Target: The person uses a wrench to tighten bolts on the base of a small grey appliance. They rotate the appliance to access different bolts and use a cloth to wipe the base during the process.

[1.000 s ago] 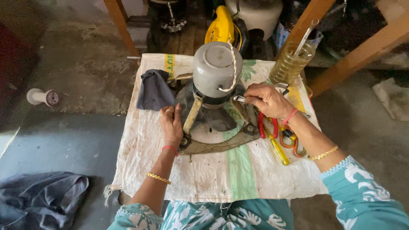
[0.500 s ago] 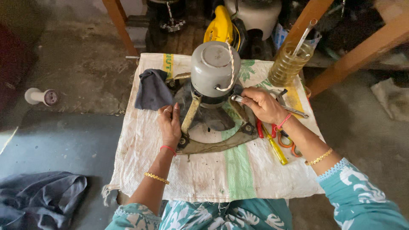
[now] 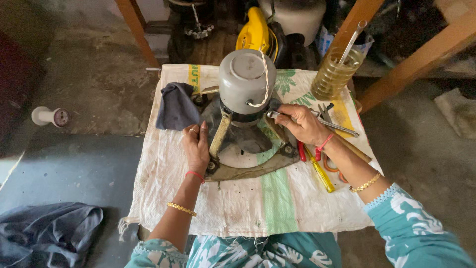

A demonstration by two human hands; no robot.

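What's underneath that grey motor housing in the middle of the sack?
Under the grey motor housing sits a dark base with metal struts on a curved metal frame, all lying on the white woven sack. The housing hides what joins them.

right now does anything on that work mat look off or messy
Nothing is spilled. The grey motor unit stands on a dirty, stained frame, steadied by the left hand, while the right hand holds a metal tool against it. A dark cloth lies crumpled beside it.

floor: grey concrete (image 3: 89,79) | furniture: wooden legs (image 3: 136,30) | light: soft daylight | dark cloth (image 3: 47,231) on floor
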